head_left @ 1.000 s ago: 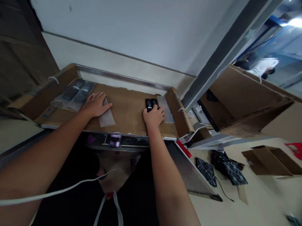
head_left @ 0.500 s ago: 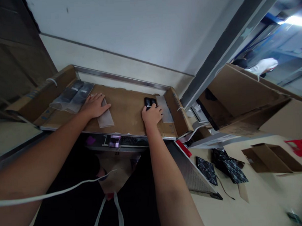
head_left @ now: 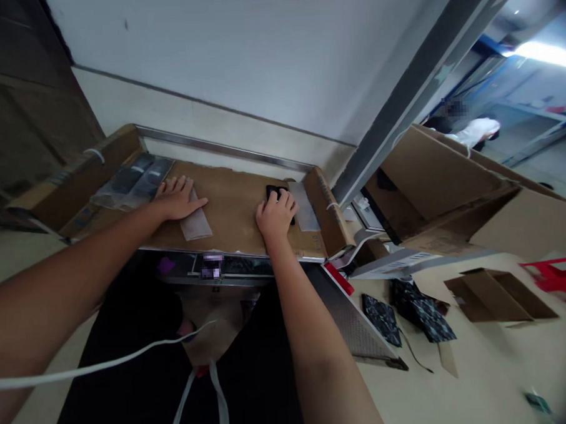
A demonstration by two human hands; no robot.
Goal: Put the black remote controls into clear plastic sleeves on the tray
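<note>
My left hand (head_left: 177, 200) lies flat with fingers spread on a translucent plastic bag (head_left: 196, 223) on the cardboard-lined tray. Just to its left are clear bags (head_left: 138, 181) with dark, paired items inside, each with a pale band. On the right side of the tray, my right hand (head_left: 276, 217) rests its spread fingers over a black paired item (head_left: 271, 189). The hand hides most of that item, so its kind cannot be made out. Close by on the right lies another flat translucent bag (head_left: 305, 208).
Raised cardboard sides (head_left: 328, 210) bound the tray (head_left: 230, 202), with a white wall behind. A large open carton (head_left: 451, 186) stands right, past a grey post (head_left: 400, 100). Patterned dark bags (head_left: 421, 312) and a smaller carton (head_left: 502, 295) lie on the floor. A person (head_left: 476, 131) is farther back.
My right hand has moved slightly over the black item and now covers more of it. My left hand stays on the bag. The view has shifted a little.
</note>
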